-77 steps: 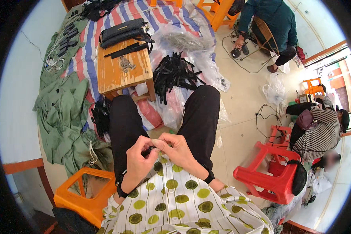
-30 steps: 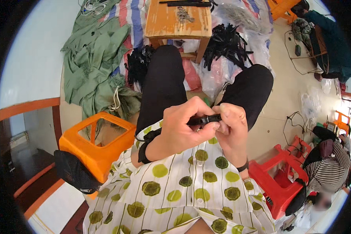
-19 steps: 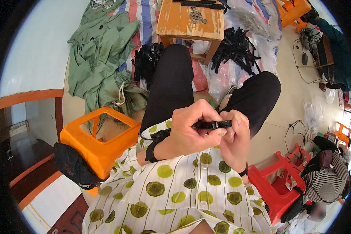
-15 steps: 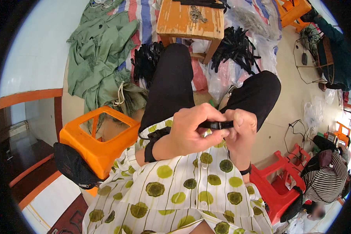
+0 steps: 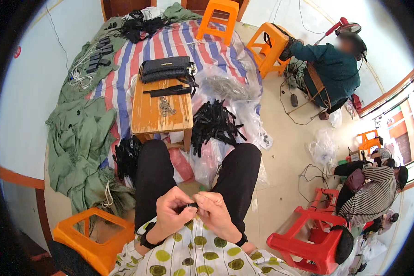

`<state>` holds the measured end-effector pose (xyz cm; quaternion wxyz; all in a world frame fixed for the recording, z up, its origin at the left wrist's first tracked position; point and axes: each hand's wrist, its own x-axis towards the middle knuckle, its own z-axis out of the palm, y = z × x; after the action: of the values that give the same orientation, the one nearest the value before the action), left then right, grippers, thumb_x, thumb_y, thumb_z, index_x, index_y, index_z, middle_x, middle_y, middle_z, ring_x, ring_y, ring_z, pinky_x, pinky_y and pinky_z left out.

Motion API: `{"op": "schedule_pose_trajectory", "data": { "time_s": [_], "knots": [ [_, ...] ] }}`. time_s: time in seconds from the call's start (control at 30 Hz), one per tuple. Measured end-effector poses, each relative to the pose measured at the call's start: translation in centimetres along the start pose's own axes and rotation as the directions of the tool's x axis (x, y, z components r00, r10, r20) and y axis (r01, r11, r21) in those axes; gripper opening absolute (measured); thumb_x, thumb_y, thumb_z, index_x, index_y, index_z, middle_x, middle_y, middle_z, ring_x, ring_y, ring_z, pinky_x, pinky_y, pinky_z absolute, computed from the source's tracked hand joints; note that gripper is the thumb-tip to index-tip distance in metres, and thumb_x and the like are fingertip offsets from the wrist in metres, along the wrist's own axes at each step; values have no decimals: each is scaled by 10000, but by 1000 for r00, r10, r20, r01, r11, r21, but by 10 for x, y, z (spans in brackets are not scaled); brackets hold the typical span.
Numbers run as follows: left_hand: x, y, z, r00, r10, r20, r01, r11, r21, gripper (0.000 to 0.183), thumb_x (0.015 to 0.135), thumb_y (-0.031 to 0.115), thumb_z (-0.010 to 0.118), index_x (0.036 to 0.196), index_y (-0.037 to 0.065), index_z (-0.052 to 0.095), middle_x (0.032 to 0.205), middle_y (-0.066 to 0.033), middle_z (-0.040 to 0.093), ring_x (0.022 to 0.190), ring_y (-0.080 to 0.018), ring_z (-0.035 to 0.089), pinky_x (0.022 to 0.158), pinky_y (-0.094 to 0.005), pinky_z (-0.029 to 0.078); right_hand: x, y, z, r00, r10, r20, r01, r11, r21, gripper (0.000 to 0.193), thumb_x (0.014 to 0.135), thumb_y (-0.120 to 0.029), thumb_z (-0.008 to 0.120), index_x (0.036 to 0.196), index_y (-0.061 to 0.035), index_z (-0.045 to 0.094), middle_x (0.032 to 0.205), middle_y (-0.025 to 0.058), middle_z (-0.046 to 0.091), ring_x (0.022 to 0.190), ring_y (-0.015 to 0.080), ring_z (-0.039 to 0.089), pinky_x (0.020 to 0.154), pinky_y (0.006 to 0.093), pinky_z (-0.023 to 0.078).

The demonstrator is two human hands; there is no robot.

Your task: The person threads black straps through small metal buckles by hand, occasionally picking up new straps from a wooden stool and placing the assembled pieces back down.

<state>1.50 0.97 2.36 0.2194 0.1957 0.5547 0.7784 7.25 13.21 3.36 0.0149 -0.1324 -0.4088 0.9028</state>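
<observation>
Close together above my lap, my left hand and my right hand pinch a short black strap between thumbs and fingertips. Most of the strap is hidden by the fingers. Beyond my knees stands a worn wooden stool, with a small heap of metal rings or buckles on top. Also on it lie some black strips and a black bag. A pile of black straps is to the stool's right, and another dark bundle is to its left.
A striped tarp and green cloth cover the floor ahead. Orange and red plastic stools flank me. A person in dark green sits at far right; a person in stripes is at right.
The view has tilted up, showing more of the room ahead. My hands appear lower and still pinch the black strap, less of which shows now.
</observation>
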Motion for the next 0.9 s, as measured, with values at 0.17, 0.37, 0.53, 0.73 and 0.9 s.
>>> {"op": "schedule_pose_trajectory", "data": {
  "time_s": [0.17, 0.37, 0.53, 0.73, 0.9],
  "knots": [
    [3, 9, -1, 975, 223, 6, -185, 790, 584, 200, 653, 31, 693, 754, 45, 521, 595, -10, 535, 488, -68, 532, 465, -214, 425, 6, -15, 2, 991, -134, 2, 113, 827, -551, 354, 874, -152, 571, 573, -25, 436, 524, -43, 398, 494, 54, 316, 447, 236, 258],
    [10, 20, 10, 958, 287, 7, -265, 873, 411, 225, 659, 40, 717, 801, 37, 542, 626, -19, 538, 532, -31, 500, 483, -196, 410, 10, -22, 1, 981, -180, 77, 195, 937, -290, 208, 845, -103, 544, 694, 40, 546, 593, -18, 472, 528, 40, 378, 484, 208, 317],
    [4, 2, 5, 988, 152, -34, -142, 969, 201, 208, 700, -16, 671, 843, -2, 519, 774, -42, 554, 674, -40, 527, 588, -194, 437, 16, -6, -1, 997, -77, -3, 77, 997, 10, 323, 865, -154, 552, 576, -45, 455, 551, -48, 396, 477, 12, 285, 442, 201, 210],
    [3, -1, 4, 970, 225, -95, -184, 929, 322, 200, 710, 9, 675, 849, 11, 531, 708, -27, 579, 584, -29, 524, 512, -186, 424, 16, -12, -3, 997, -78, -27, 66, 949, -309, 338, 877, -165, 554, 574, -48, 459, 534, -64, 416, 488, 3, 306, 439, 200, 208],
    [6, 4, 3, 966, 258, -35, -186, 778, 600, 184, 688, 47, 694, 830, 38, 578, 706, -44, 606, 535, -110, 568, 475, -225, 436, 14, -15, -4, 976, -212, -51, 157, 843, -514, 284, 868, -123, 566, 612, -16, 505, 556, -53, 448, 517, 4, 327, 459, 188, 248]
  ]
}}
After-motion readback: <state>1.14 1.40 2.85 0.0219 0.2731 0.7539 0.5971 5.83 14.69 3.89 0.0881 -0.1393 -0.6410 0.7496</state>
